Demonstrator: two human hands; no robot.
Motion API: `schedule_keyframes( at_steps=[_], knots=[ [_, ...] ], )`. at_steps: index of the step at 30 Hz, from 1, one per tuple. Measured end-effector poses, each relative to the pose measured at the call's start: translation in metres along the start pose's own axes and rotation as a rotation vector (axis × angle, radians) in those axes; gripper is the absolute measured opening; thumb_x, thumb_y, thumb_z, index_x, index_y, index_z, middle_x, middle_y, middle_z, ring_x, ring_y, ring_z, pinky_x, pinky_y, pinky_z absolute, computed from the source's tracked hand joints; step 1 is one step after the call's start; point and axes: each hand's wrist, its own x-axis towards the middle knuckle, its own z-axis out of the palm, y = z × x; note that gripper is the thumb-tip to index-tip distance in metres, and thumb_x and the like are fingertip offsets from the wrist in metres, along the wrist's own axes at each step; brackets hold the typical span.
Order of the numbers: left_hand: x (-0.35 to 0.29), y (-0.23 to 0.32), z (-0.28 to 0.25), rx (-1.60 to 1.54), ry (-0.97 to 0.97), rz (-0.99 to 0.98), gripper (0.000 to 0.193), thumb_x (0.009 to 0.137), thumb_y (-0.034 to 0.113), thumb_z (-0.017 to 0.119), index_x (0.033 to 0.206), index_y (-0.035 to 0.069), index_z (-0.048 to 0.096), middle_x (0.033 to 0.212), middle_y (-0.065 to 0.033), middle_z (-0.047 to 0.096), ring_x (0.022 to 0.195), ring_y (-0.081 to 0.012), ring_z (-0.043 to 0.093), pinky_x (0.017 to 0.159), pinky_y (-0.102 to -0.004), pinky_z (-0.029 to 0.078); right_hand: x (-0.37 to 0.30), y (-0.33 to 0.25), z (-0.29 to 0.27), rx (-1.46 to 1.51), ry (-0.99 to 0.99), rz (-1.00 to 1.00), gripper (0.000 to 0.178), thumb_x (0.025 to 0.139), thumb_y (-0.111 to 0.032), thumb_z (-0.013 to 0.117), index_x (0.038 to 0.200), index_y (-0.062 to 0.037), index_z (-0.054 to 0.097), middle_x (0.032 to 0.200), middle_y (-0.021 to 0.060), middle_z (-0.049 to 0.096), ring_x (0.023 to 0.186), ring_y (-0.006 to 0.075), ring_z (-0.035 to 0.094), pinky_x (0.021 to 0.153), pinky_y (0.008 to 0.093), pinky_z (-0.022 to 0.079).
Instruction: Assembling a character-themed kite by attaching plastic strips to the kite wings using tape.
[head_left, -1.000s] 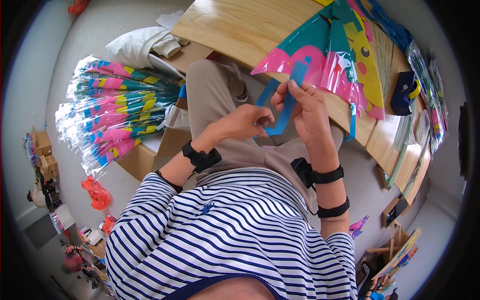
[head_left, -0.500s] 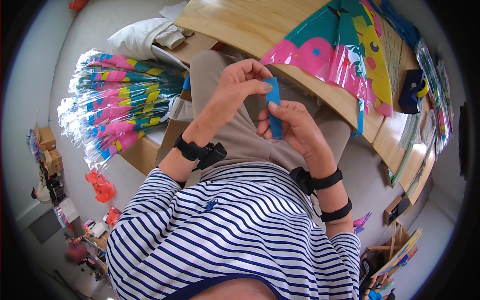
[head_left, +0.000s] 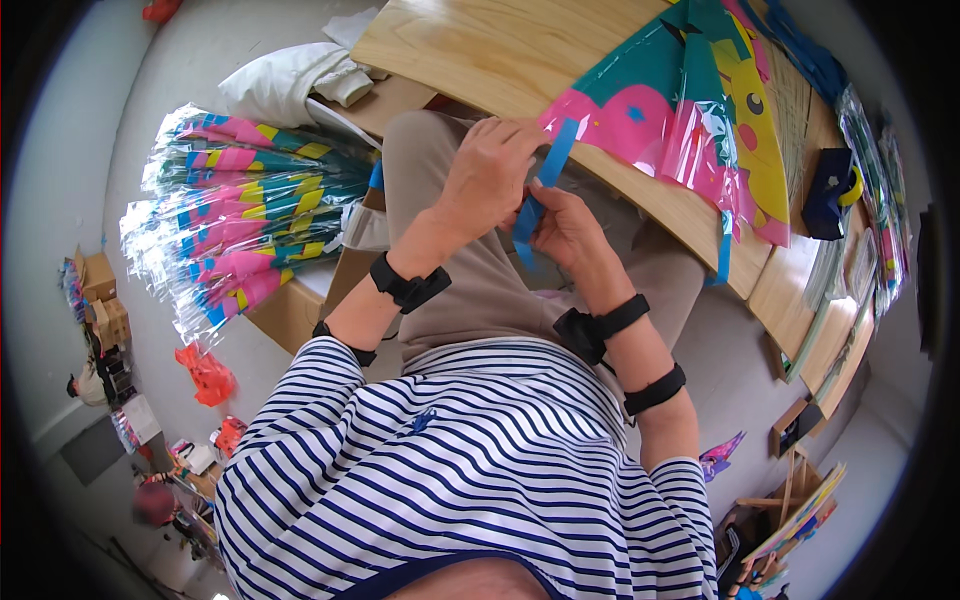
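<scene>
Over my lap, a short blue strip (head_left: 556, 158) slants between my two hands, its upper end free and its lower end hanging below my fingers. My right hand (head_left: 572, 228) pinches it near the middle, thumb on top. My left hand (head_left: 492, 172) has its back toward me and its fingers bent and closed against the strip's edge; its thumb is hidden. Just beyond, on the wooden table (head_left: 450, 50), lies a glossy green, pink and yellow printed triangular sheet (head_left: 640, 110). A blue ribbon (head_left: 725, 250) hangs from its near side over the table edge.
On my left, several folded printed sheets in clear wrapping (head_left: 250, 205) fan out over a cardboard box (head_left: 290, 312). A white cloth (head_left: 290, 80) lies behind them. A dark blue tape dispenser (head_left: 825, 195) stands at the table's right. A red plastic bag (head_left: 206, 375) is on the floor.
My left hand has turned over, its back now facing up, and shifted slightly right. The blue strip has tilted from near upright to a slant. My right hand has moved slightly left and up.
</scene>
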Motion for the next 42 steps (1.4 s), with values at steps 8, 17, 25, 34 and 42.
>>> schedule_keyframes(
  at_steps=[8, 17, 25, 34, 42],
  knots=[
    [-0.007, -0.011, 0.021, 0.181, -0.123, 0.058, 0.030, 0.081, 0.002, 0.057, 0.111, 0.005, 0.062, 0.119, -0.0114, 0.063, 0.117, -0.0305, 0.055, 0.104, -0.0499, 0.037, 0.013, 0.011, -0.006, 0.086, 0.054, 0.012, 0.025, 0.096, -0.019, 0.056, 0.112, 0.0011, 0.057, 0.105, 0.0155, 0.065, 0.094, 0.0293, 0.067, 0.086, 0.0513, 0.055],
    [0.081, -0.053, 0.086, 0.151, -0.170, 0.325, 0.033, 0.085, 0.009, 0.060, 0.118, 0.008, 0.061, 0.133, -0.0085, 0.055, 0.127, -0.0288, 0.049, 0.105, -0.0522, 0.036, 0.022, 0.009, -0.022, 0.139, -0.092, 0.098, 0.027, 0.098, -0.018, 0.053, 0.106, 0.0072, 0.055, 0.100, 0.0223, 0.064, 0.090, 0.0330, 0.066, 0.084, 0.0493, 0.056],
    [0.132, -0.060, 0.123, 0.258, -0.262, 0.324, 0.029, 0.079, 0.012, 0.067, 0.107, 0.011, 0.063, 0.129, -0.0068, 0.057, 0.124, -0.0270, 0.049, 0.102, -0.0574, 0.036, 0.021, 0.000, -0.013, 0.157, -0.089, 0.067, 0.027, 0.098, -0.019, 0.052, 0.102, 0.0076, 0.055, 0.096, 0.0228, 0.064, 0.088, 0.0325, 0.066, 0.084, 0.0476, 0.056],
    [0.109, -0.059, 0.055, -0.067, -0.327, 0.029, 0.033, 0.086, 0.011, 0.059, 0.118, 0.004, 0.062, 0.126, -0.0157, 0.060, 0.118, -0.0344, 0.053, 0.103, -0.0525, 0.037, 0.028, -0.014, -0.014, 0.179, -0.050, 0.025, 0.027, 0.099, -0.019, 0.050, 0.100, 0.0070, 0.057, 0.090, 0.0224, 0.065, 0.079, 0.0319, 0.066, 0.075, 0.0429, 0.058],
    [0.018, -0.025, 0.027, 0.102, -0.296, 0.159, 0.033, 0.085, 0.004, 0.052, 0.117, 0.001, 0.061, 0.131, -0.0135, 0.057, 0.130, -0.0293, 0.047, 0.111, -0.0513, 0.031, 0.040, -0.012, -0.005, 0.166, 0.012, 0.009, 0.026, 0.095, -0.014, 0.051, 0.115, 0.0026, 0.053, 0.108, 0.0170, 0.063, 0.094, 0.0288, 0.065, 0.086, 0.0452, 0.054]
  ],
)
